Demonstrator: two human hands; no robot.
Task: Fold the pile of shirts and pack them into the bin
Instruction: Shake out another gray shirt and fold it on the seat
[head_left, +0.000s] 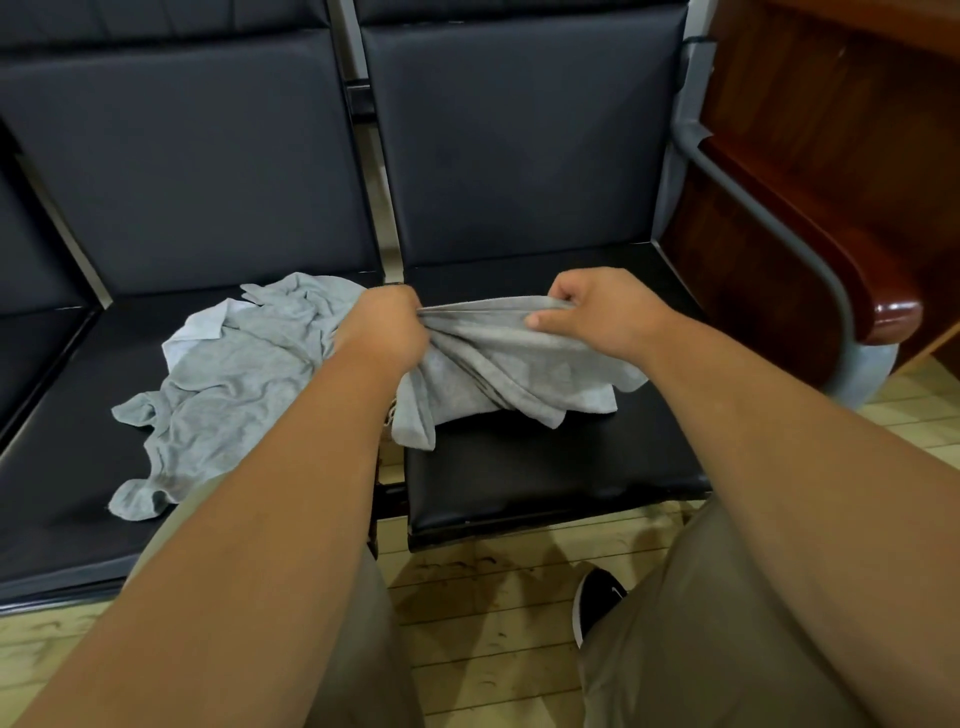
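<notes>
A grey shirt (519, 364) hangs bunched between my two hands above the right black seat (545, 467). My left hand (387, 327) grips one end of its stretched edge in a fist. My right hand (597, 306) pinches the other end, thumb on top of the cloth. The lower part of this shirt rests crumpled on the seat. A second grey shirt (228, 395) lies rumpled on the left seat (67, 493), partly behind my left forearm. No bin is in view.
The seats belong to a row of black padded chairs with backrests (519, 145). A grey metal armrest (769, 223) and a dark wooden counter (831, 156) stand at the right. Below are a pale wooden floor (493, 623), my khaki trousers and a black shoe (597, 597).
</notes>
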